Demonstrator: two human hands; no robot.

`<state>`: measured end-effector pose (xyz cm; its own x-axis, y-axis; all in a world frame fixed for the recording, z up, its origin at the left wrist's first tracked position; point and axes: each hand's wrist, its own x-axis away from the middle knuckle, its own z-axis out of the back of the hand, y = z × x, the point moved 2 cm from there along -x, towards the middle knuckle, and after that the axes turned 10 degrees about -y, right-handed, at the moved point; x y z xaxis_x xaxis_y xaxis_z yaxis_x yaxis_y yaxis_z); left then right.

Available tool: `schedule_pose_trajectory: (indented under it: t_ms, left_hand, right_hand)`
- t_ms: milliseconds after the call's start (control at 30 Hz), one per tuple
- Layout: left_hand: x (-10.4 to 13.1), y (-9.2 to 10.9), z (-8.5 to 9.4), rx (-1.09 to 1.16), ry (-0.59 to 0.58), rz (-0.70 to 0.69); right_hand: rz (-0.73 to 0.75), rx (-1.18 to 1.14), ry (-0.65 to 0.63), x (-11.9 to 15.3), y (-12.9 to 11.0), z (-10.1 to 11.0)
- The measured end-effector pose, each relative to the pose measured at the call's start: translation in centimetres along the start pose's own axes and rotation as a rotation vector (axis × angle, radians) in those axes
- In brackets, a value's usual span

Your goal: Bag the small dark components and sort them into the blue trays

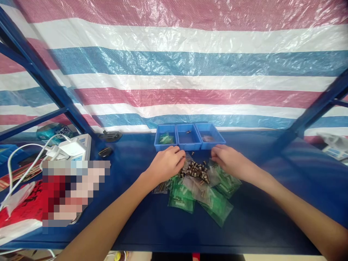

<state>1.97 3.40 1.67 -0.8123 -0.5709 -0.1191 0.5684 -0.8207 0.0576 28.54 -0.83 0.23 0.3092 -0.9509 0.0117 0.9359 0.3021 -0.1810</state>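
In the head view, the left hand (168,163) and right hand (231,161) curl over opposite sides of the small metal parts (196,172) and green bags (181,202), heaped midway between the table's (141,232) side edges; whether either grip is clamped on anything, I cannot tell. Light fingertips, lifting bags rather than dragging them, should keep parts from scattering. Three blue trays (191,146) stand near the far edge, with one small piece (188,132) in the middle one; the overlapping bags and parts defy counting.
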Motion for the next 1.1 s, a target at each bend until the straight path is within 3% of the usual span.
schedule_pose_trajectory:
  t_ms: [100, 200, 300, 500, 667, 833, 1000, 1100]
  left_hand:
    - [0.0, -0.2, -0.3, 0.010, 0.027, -0.003]
    - [-0.1, -0.4, -0.7, 0.034, 0.077, -0.015]
    - [0.0, -0.4, -0.6, 0.058, 0.151, -0.034]
    - [0.7, 1.8, 1.0, -0.121, 0.250, -0.098]
    - [0.7, 3.1, 1.4, -0.152, 0.284, -0.168]
    - [0.4, 2.4, 0.4, -0.179, 0.342, -0.267]
    - [0.4, 1.8, 0.0, -0.108, 0.372, -0.187]
    - [0.4, 1.7, 0.2, -0.136, 0.352, -0.137]
  right_hand:
    - [0.004, -0.074, 0.087, 0.1, -1.1, 1.4]
    - [0.048, -0.212, 0.254, 0.4, -2.5, 2.7]
    - [0.044, -0.408, 0.358, 0.7, -3.7, 3.1]
    - [0.033, -1.155, 0.254, 0.4, -5.6, 1.4]
    - [-0.009, -1.386, 0.191, 0.3, -6.5, 0.4]
    - [0.025, -1.287, 0.161, 0.2, -6.3, 0.1]
    - [0.073, -0.903, 0.181, 0.6, -6.5, -0.1]
    - [0.079, -0.658, 0.283, 1.1, -7.3, 0.0]
